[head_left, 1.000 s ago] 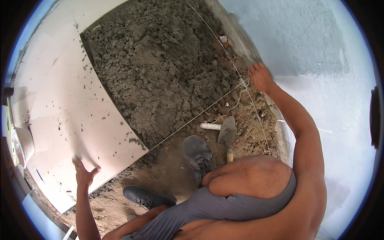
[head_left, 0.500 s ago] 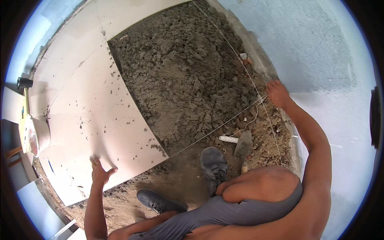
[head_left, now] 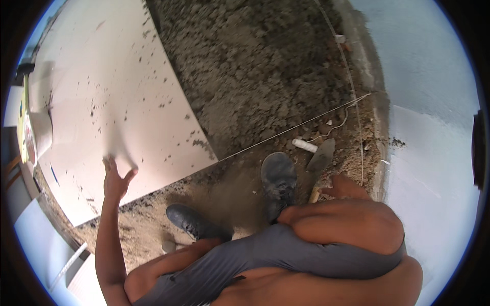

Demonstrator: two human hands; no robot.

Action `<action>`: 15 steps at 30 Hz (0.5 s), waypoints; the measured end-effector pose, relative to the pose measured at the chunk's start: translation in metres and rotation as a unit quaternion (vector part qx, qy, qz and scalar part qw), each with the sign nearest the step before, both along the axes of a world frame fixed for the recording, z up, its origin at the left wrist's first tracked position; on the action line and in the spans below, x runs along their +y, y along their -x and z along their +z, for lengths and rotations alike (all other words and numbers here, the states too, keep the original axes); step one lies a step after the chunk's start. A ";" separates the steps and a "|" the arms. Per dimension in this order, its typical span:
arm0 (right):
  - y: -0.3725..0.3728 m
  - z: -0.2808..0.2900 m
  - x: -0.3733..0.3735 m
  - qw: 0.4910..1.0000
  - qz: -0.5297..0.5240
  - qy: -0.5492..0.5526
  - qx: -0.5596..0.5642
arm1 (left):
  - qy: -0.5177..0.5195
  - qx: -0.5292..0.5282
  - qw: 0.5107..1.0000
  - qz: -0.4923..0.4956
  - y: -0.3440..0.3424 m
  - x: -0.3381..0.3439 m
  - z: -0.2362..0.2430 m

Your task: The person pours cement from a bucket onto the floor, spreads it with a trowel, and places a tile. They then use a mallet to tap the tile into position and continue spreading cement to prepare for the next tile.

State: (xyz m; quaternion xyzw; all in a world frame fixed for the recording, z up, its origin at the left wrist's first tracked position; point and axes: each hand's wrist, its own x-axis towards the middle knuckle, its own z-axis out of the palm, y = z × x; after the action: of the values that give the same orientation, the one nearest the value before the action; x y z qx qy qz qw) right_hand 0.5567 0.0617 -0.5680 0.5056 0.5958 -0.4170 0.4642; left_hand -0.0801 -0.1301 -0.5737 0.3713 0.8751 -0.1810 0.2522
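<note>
Trowel [head_left: 320, 157] lay just ahead of the right hand [head_left: 345, 186], blade pointing away, wooden handle nearest; whether those fingers gripped it I couldn't tell. Left hand [head_left: 116, 178], spread open and empty, pressed on the big tile [head_left: 117, 102].

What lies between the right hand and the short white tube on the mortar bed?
In the head view, a grey pointed trowel blade lies between the right hand and the short white tube, its wooden handle running down beside the hand.

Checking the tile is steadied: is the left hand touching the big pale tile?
Touching. Head view shows the left hand pressed flat on the pale tile.
</note>
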 end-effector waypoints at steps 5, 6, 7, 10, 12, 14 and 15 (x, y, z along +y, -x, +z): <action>0.006 -0.017 -0.034 0.995 -0.092 -0.032 0.025 | 0.012 -0.001 1.000 0.009 -0.008 0.010 0.000; 0.001 -0.025 -0.040 0.994 -0.082 -0.057 0.036 | 0.008 -0.006 1.000 0.009 -0.010 0.011 -0.003; -0.007 -0.044 -0.049 0.993 -0.073 -0.083 0.046 | 0.000 0.004 1.000 0.002 -0.007 0.011 -0.006; 0.009 -0.045 -0.045 0.987 -0.146 -0.065 0.007 | -0.006 0.025 1.000 0.013 -0.005 -0.011 -0.007; -0.008 -0.034 -0.059 0.978 -0.166 -0.101 0.070 | -0.004 0.019 1.000 0.007 -0.010 -0.006 0.001; -0.027 -0.018 -0.080 0.962 -0.191 -0.179 0.083 | -0.003 -0.045 0.998 0.033 -0.010 -0.021 0.008; -0.031 0.005 -0.084 0.958 -0.186 -0.207 0.064 | 0.000 -0.091 0.994 0.062 -0.026 -0.020 0.015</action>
State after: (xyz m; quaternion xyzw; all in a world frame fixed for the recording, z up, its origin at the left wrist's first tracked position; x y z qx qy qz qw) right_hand 0.5879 -0.0225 -0.5631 0.6648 0.5930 -0.3946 0.2250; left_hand -0.0542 -0.1500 -0.5585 0.3314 0.8698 -0.1302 0.3416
